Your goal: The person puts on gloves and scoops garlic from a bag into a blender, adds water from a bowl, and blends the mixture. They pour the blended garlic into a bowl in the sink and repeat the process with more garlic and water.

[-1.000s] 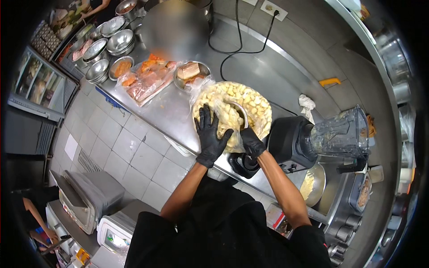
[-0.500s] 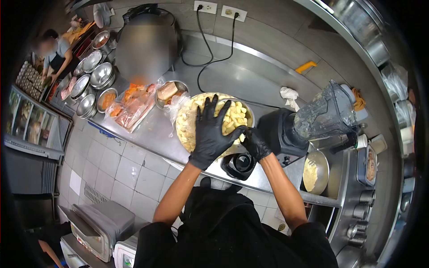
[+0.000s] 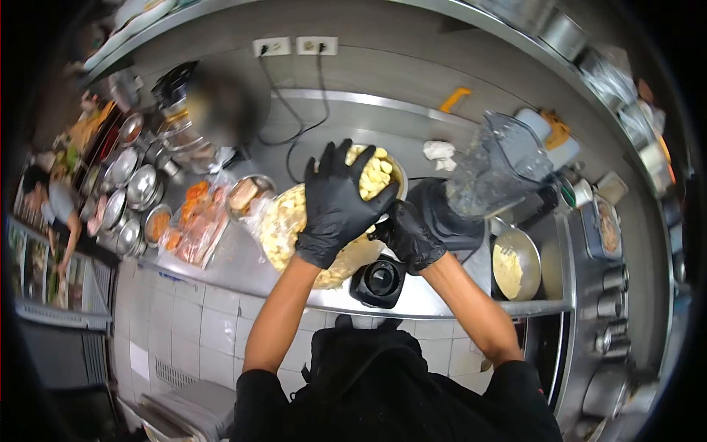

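My left hand (image 3: 335,202), in a black glove, lies with fingers spread over a metal bowl (image 3: 402,179) of pale yellow chunks (image 3: 377,175). It covers much of the bowl. A clear plastic bag (image 3: 283,225) with more of these chunks slumps against the bowl's left side and extends below my left wrist. My right hand (image 3: 414,237), also black-gloved, is curled at the bowl's lower right edge. Its fingertips are partly hidden, and I cannot make out what they grip. A black blender base (image 3: 378,281) stands just below the hands.
A large blender with a cloudy jar (image 3: 493,166) stands close on the right, beside a metal bowl of pale mash (image 3: 508,269). Bagged orange and pink food (image 3: 197,225) and several metal bowls (image 3: 145,186) lie left. A co-worker (image 3: 55,210) is at far left.
The camera view has shifted, moving the counter within the picture. My left hand stays spread over the bowl, and my right stays at its edge. More of the bag shows below my left wrist.
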### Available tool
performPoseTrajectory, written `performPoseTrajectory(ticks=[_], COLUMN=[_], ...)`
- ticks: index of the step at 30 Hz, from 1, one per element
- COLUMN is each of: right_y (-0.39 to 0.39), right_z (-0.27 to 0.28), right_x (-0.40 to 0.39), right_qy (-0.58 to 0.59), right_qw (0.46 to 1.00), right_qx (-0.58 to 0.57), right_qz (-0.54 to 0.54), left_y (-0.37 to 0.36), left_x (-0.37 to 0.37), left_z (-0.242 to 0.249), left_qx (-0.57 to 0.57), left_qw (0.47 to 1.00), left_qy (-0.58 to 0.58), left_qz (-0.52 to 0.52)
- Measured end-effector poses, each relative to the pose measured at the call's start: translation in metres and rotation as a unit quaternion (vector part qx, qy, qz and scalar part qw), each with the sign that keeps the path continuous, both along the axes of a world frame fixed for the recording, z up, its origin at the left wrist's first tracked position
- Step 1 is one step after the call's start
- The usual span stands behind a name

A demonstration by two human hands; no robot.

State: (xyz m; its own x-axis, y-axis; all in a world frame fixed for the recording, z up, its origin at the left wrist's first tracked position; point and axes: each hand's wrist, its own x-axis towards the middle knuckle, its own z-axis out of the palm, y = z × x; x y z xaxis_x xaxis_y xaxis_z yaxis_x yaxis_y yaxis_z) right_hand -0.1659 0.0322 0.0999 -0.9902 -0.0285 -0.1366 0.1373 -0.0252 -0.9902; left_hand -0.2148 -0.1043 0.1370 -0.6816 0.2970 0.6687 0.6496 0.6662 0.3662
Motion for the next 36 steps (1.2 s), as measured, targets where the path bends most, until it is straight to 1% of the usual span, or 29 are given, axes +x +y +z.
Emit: performPoseTrajectory(ticks=[1, 2, 3, 5, 7, 8, 9, 11, 12, 13, 14, 15, 17, 18, 19, 20, 21, 22, 23, 24, 25, 27, 28, 30, 31, 33, 34, 35, 36], right_y=[0.009, 0.010, 0.010, 0.034, 0.060, 0.081, 0.108, 0.170, 0.181, 0.190, 0.201, 0.213, 0.241, 0.252, 0.252, 0.243, 0.236, 0.237, 0.236, 0.234, 0.233, 0.230, 0.230, 0.230, 0.231, 0.234, 0.231, 0.226, 0.217], right_z=[0.011, 0.042, 0.075, 0.104, 0.135, 0.152, 0.167, 0.168, 0.185, 0.190, 0.191, 0.192, 0.183, 0.175, 0.164, 0.160, 0.158, 0.157, 0.154, 0.148, 0.144, 0.143, 0.144, 0.144, 0.145, 0.144, 0.145, 0.148, 0.151], right_x=[0.006, 0.014, 0.020, 0.017, 0.030, 0.035, 0.039, 0.030, 0.034, 0.033, 0.031, 0.029, 0.026, 0.018, 0.017, 0.022, 0.026, 0.026, 0.025, 0.027, 0.031, 0.031, 0.033, 0.035, 0.034, 0.033, 0.033, 0.032, 0.030], right_qy=[0.125, 0.052, -0.016, -0.037, 0.125, 0.229, 0.315, 0.360, 0.136, 0.143, 0.100, 0.059, 0.057, 0.042, 0.136, 0.189, 0.230, 0.251, 0.271, 0.318, 0.313, 0.362, 0.354, 0.365, 0.375, 0.413, 0.426, 0.442, 0.473], right_qw=[0.973, 0.998, 0.987, 0.977, 0.970, 0.969, 0.911, 0.863, 0.980, 0.977, 0.971, 0.957, 0.968, 0.948, 0.941, 0.870, 0.770, 0.756, 0.740, 0.709, 0.716, 0.650, 0.644, 0.644, 0.637, 0.586, 0.584, 0.583, 0.594], right_qx=[0.183, 0.015, -0.157, -0.191, -0.177, 0.041, 0.261, 0.349, 0.074, 0.080, 0.070, 0.058, 0.108, 0.187, 0.218, 0.378, 0.524, 0.552, 0.577, 0.596, 0.592, 0.650, 0.661, 0.657, 0.657, 0.670, 0.651, 0.629, 0.587], right_qz=[0.067, 0.015, -0.037, -0.092, -0.111, -0.082, -0.047, -0.057, -0.126, -0.136, -0.207, -0.277, -0.217, -0.252, -0.219, -0.254, -0.280, -0.248, -0.213, -0.202, -0.198, -0.155, -0.149, -0.146, -0.151, -0.194, -0.231, -0.264, -0.280], left_y=[0.005, 0.013, 0.022, 0.046, 0.078, 0.099, 0.124, 0.168, 0.192, 0.212, 0.223, 0.234, 0.259, 0.265, 0.269, 0.262, 0.255, 0.255, 0.255, 0.261, 0.249, 0.251, 0.250, 0.244, 0.234, 0.196, 0.171, 0.142, 0.113], left_x=[0.001, 0.006, 0.004, 0.005, 0.004, 0.005, -0.003, 0.000, 0.000, 0.000, -0.001, 0.000, -0.003, -0.005, -0.005, 0.000, 0.005, 0.009, 0.010, 0.002, 0.006, -0.003, -0.007, -0.011, -0.008, 0.004, 0.011, 0.020, 0.026], left_z=[0.017, 0.038, 0.054, 0.093, 0.124, 0.136, 0.142, 0.152, 0.150, 0.145, 0.143, 0.138, 0.116, 0.107, 0.096, 0.094, 0.092, 0.089, 0.087, 0.074, 0.083, 0.069, 0.071, 0.073, 0.076, 0.091, 0.097, 0.104, 0.098], left_qx=[0.014, 0.014, 0.013, 0.052, 0.069, 0.103, 0.114, 0.118, 0.143, 0.167, 0.180, 0.186, 0.237, 0.254, 0.249, 0.205, 0.157, 0.108, 0.056, 0.068, 0.055, 0.064, 0.063, 0.084, 0.082, -0.082, -0.082, 0.001, 0.060], left_qw=[1.000, 1.000, 0.999, 0.991, 0.984, 0.979, 0.974, 0.978, 0.973, 0.965, 0.965, 0.962, 0.953, 0.944, 0.948, 0.964, 0.973, 0.986, 0.995, 0.991, 0.981, 0.972, 0.974, 0.949, 0.952, 0.976, 0.978, 0.974, 0.977], left_qy=[-0.009, 0.001, 0.034, 0.113, 0.141, 0.127, 0.145, 0.138, 0.166, 0.195, 0.143, 0.149, 0.148, 0.145, 0.134, 0.069, 0.001, 0.001, 0.000, 0.071, -0.034, 0.115, 0.112, 0.192, 0.189, 0.079, 0.053, -0.018, -0.030], left_qz=[-0.023, -0.009, -0.015, -0.045, -0.088, -0.126, -0.133, -0.101, -0.072, -0.044, -0.126, -0.136, -0.116, -0.153, -0.146, -0.157, -0.166, -0.128, -0.087, -0.087, -0.184, -0.196, -0.188, -0.236, -0.228, -0.183, -0.186, -0.227, -0.202])
